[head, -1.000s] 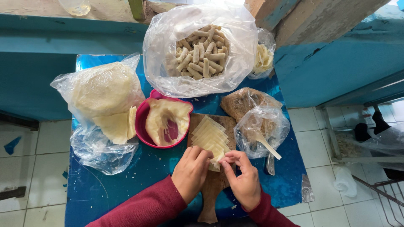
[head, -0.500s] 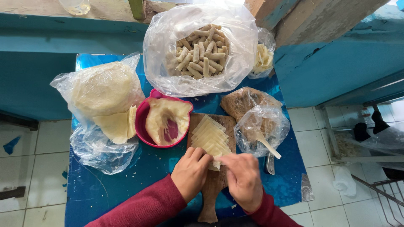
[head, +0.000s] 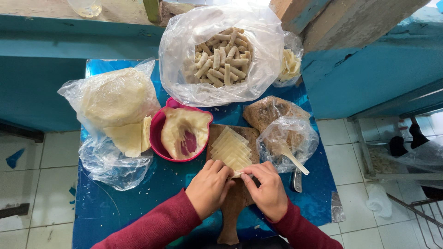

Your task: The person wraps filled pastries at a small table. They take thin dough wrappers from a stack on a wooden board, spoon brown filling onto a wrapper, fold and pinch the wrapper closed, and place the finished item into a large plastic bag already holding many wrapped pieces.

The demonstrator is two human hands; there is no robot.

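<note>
Blue table (head: 115,207), tiled floor around. On wooden board (head: 237,203), fanned wrappers (head: 230,150). Left hand (head: 210,186) and right hand (head: 267,191) together at nearest wrapper, fingertips pinching its edge. Beside: red bowl (head: 157,133), bag of rolls (head: 221,57).

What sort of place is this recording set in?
Probably a small home or street-side food-prep spot, not a fitted kitchen: a small blue table on tiled floor, a plastic bag of finished rolls, and both hands working a wrapper on a wooden board.
</note>
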